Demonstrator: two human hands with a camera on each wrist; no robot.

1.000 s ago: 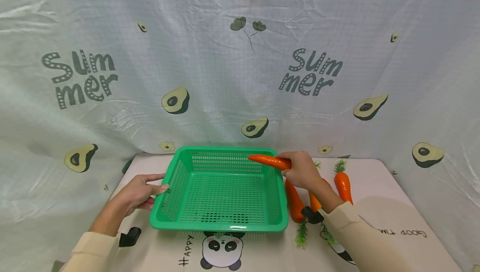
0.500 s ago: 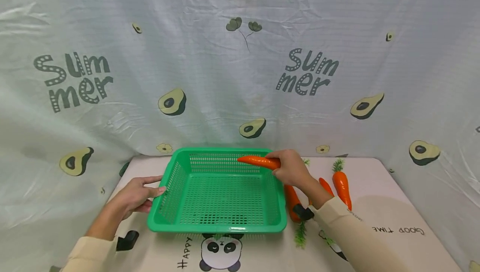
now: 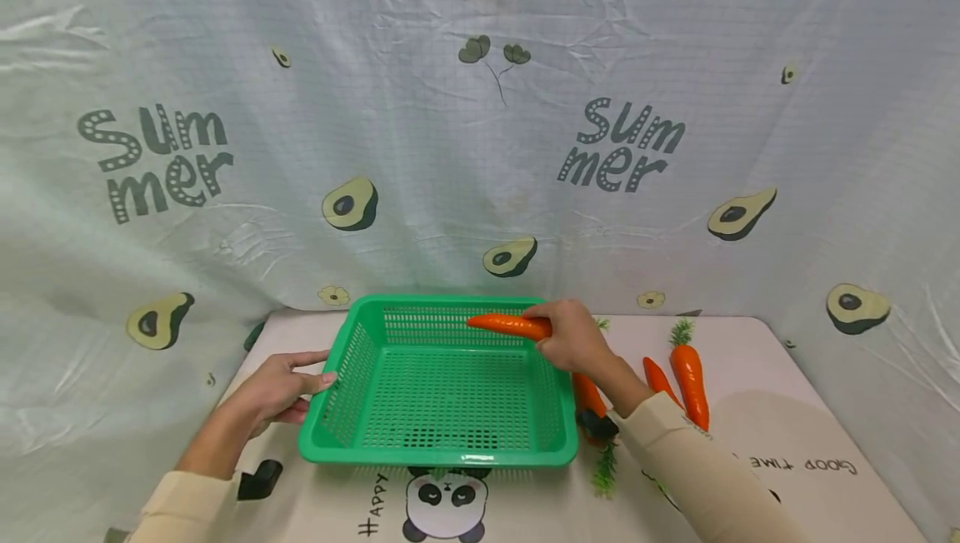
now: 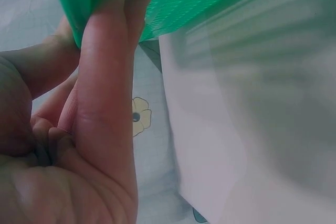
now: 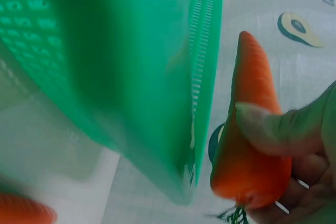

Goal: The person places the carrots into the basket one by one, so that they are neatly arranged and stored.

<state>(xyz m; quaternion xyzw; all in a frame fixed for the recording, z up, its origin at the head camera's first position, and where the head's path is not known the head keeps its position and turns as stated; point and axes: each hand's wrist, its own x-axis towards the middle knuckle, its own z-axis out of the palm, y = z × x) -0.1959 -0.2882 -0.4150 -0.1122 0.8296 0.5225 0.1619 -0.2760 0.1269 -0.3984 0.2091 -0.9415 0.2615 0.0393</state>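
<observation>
A green plastic basket (image 3: 450, 393) with slotted walls is at the middle of the table, with nothing inside it. At its left side, my left hand (image 3: 281, 385) grips the rim, thumb on top and fingers beneath, as the left wrist view also shows. My right hand (image 3: 573, 335) holds an orange carrot (image 3: 510, 326) by its thick end, over the basket's far right corner. In the right wrist view the held carrot (image 5: 254, 135) lies between thumb and fingers, its green top pointing down.
Right of the basket lies a carrot (image 3: 590, 397), partly hidden by the right wrist. Farther right are another carrot (image 3: 691, 385) with a leafy top and one (image 3: 660, 378) mostly behind the sleeve. A printed cloth wall (image 3: 420, 151) stands behind the white table (image 3: 780, 410).
The right hand has moved left with the carrot, from the basket's right rim to farther over its inside. The left hand keeps its grip, and the basket stays about where it was.
</observation>
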